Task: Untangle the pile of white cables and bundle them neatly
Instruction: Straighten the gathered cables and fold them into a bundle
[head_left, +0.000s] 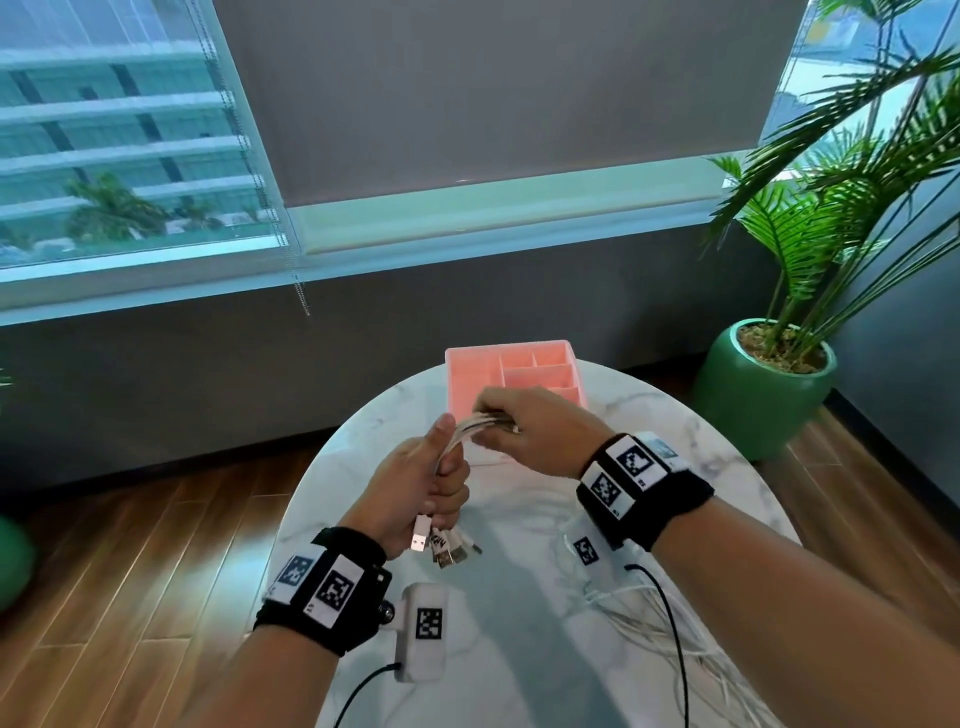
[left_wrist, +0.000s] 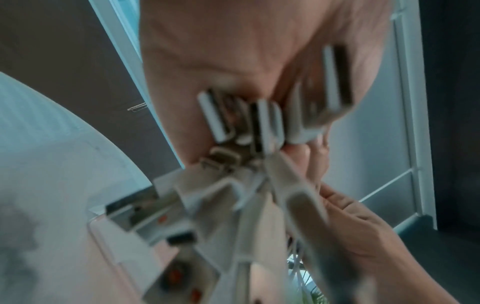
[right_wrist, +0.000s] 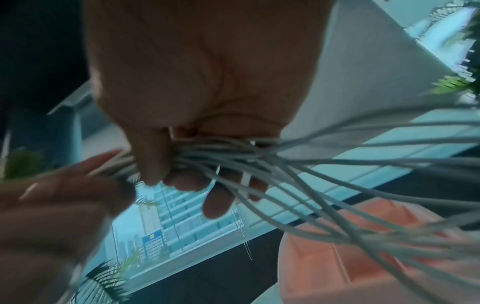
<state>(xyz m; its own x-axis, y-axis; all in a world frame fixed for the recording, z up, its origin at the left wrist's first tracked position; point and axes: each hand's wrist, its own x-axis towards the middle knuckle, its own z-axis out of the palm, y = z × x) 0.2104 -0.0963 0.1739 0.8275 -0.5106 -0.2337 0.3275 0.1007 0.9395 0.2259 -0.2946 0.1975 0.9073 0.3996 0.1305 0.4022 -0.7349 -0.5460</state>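
My left hand (head_left: 434, 480) grips a bunch of white cables (head_left: 467, 427) in a fist above the marble table (head_left: 524, 597). Several USB plugs (head_left: 449, 548) hang out below that fist and fill the blurred left wrist view as USB plugs (left_wrist: 262, 123). My right hand (head_left: 524, 423) pinches the same white cables (right_wrist: 223, 156) a short way further along, close to the left thumb. In the right wrist view the strands fan out loose to the right. More loose cable (head_left: 670, 618) trails over the table under my right forearm.
A pink compartment organiser (head_left: 514, 371) stands on the table just behind my hands. A potted palm in a green pot (head_left: 763, 387) is on the floor at the right. A window with a lowered blind (head_left: 493, 104) runs along the back wall.
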